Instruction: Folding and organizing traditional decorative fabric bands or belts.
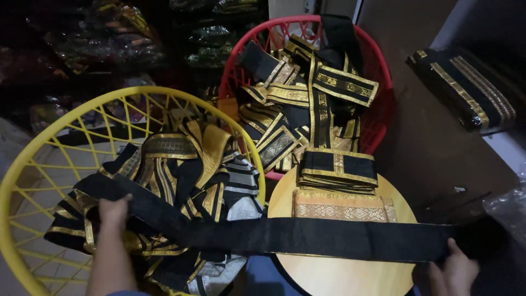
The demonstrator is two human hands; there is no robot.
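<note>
A long black cloth strip (pixel 307 237) is stretched flat between both hands across the front. My left hand (pixel 114 211) grips its left end over the yellow basket (pixel 33 164). At the lower right, my right hand (pixel 457 268) holds the other end beyond the round wooden table (pixel 350 277). A folded stack of black-and-gold bands (pixel 337 170) and an orange-gold patterned piece (pixel 342 207) lie on the table just behind the strip.
The yellow basket holds several tangled black-and-gold bands (pixel 181 170). Behind the table, a red basket (pixel 378 66) is full of more such bands. A folded black-and-gold cloth (pixel 466 90) lies on a ledge at the right. Clear plastic (pixel 507 211) sits at the right edge.
</note>
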